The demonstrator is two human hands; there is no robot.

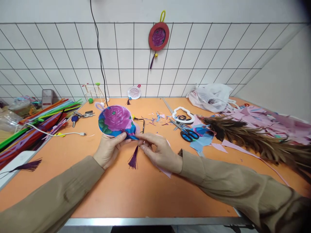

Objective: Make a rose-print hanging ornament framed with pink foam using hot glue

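Observation:
Between my hands is a round ornament (114, 119) covered in blue fabric with a big purple-pink flower and green leaves. A pale loop sticks out at its upper left. My left hand (110, 147) grips its lower edge, thumb on top. My right hand (160, 150) pinches the puckered blue fabric (131, 132) at the ornament's lower right edge. A dark purple tassel (133, 159) hangs just below, between the hands; where its top attaches is hidden. Just behind the ornament's right side lies a black cord-like piece with a yellow part.
Scissors (187, 132), a white cloud-shaped frame (182, 115) and fabric scraps (202, 139) lie to the right, with brown feathers (245, 139) and a plastic bag (211, 97). Coloured pipe cleaners (36, 129), keys (75, 119) and a white cable (70, 133) are at left. A red-rimmed ornament (158, 36) hangs on the wall.

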